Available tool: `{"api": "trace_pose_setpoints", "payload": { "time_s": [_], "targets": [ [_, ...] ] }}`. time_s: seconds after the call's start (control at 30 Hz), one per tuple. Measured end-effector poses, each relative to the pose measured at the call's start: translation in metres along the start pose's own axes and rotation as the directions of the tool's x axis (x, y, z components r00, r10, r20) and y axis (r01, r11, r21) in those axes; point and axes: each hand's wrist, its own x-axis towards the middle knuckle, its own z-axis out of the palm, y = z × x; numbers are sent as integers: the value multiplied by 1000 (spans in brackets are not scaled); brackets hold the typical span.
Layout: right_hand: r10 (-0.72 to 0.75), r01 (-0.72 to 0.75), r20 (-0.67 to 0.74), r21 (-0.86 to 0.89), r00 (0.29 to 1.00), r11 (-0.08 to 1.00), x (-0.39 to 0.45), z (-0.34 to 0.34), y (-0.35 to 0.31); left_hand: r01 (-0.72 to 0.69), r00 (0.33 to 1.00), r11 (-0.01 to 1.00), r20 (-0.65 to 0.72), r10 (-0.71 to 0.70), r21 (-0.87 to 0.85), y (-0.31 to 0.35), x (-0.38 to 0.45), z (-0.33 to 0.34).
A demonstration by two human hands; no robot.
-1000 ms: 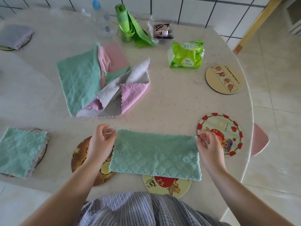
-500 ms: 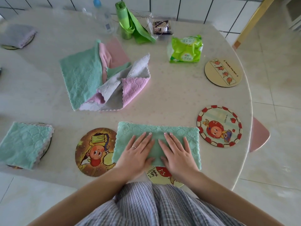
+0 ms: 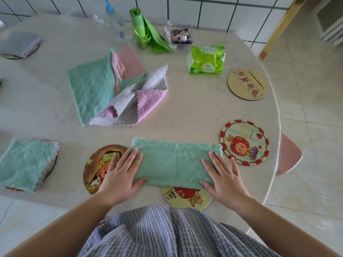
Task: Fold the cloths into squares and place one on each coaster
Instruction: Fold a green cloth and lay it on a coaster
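Observation:
A green cloth (image 3: 174, 161), folded into a long rectangle, lies flat near the table's front edge. My left hand (image 3: 121, 172) presses its left end with straight fingers, lying partly over a round cartoon coaster (image 3: 98, 166). My right hand (image 3: 222, 175) presses the right end the same way. A yellow coaster (image 3: 187, 200) pokes out from under the cloth's front edge. Right of the cloth lies a red-rimmed coaster (image 3: 245, 142), and farther back a tan coaster (image 3: 247, 84). A folded green cloth (image 3: 26, 164) covers a coaster at the left.
A heap of unfolded green, pink and grey cloths (image 3: 117, 89) lies mid-table. Behind it stand a green bag roll (image 3: 141, 30), a clear bottle (image 3: 116, 26), a small packet (image 3: 181, 35) and a green tissue pack (image 3: 207, 59). A grey folded cloth (image 3: 23, 43) sits far left. A pink stool (image 3: 288, 156) shows beyond the table's right edge.
One second ago my hands pinched the cloth's two ends; then they lay flat together at its middle. Now they have slid apart to the left and right ends.

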Motion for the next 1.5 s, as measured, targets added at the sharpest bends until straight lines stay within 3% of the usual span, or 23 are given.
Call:
{"api": "trace_pose_setpoints", "payload": {
  "time_s": [0.1,0.27,0.4,0.57,0.9,1.03,1.23,1.33,1.4,1.5],
  "targets": [
    [-42,44,-20,86,999,995,0,-12,9,28,997,999,-68,-31,-42,-7,-6,-1],
    [-110,139,-131,237,985,962,31,-53,-7,-339,920,923,-270,285,-179,25,5,-18],
    [-124,157,-117,334,985,930,72,-65,-38,-458,881,860,-244,405,-225,66,16,-25],
    [-35,65,-99,323,994,944,108,-65,-56,-418,906,861,-212,368,-292,78,20,-19],
    [-58,53,24,157,998,986,122,-69,-58,-364,928,867,-214,305,-341,79,18,-18],
    [-156,135,25,383,987,914,110,-75,-51,-358,929,868,-227,293,-344,78,17,-25],
    [-52,54,-22,671,998,740,75,-99,-28,-258,936,832,-341,89,-492,72,6,-38],
    [14,42,-69,745,998,666,57,-107,-26,-157,950,761,-307,-59,-630,68,-3,-43],
    [61,35,-93,787,994,616,45,-106,-28,-78,955,650,-244,-170,-756,69,-8,-48],
    [82,10,-70,820,994,572,32,-96,-33,92,955,282,5,-296,-955,77,-10,-60]
  ]
}}
